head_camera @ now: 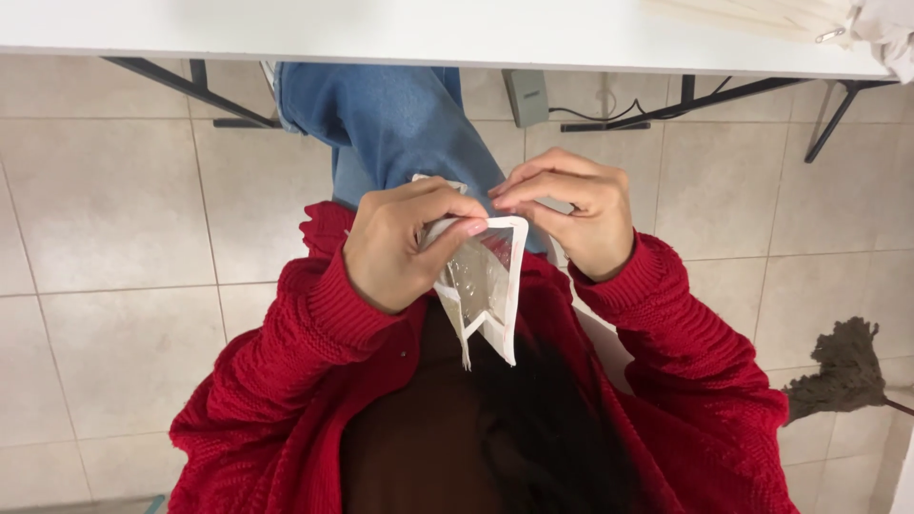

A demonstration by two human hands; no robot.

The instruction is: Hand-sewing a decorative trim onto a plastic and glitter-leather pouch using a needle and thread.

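Both my hands hold a small white pouch (486, 286) with a clear window, up in front of my chest. My left hand (400, 243) grips its upper left part, fingers curled over the top edge. My right hand (571, 209) pinches the top right corner between thumb and fingertips. The pouch hangs down between the hands, its lower edge loose. Red knitted sleeves (314, 333) cover both my arms.
A white table edge (428, 33) on a black metal frame runs across the top. My jeans-clad leg (400, 124) reaches under it. Beige floor tiles (114, 209) lie below. A grey mop head (838, 366) rests at the right. A grey box (526, 95) with cables sits under the table.
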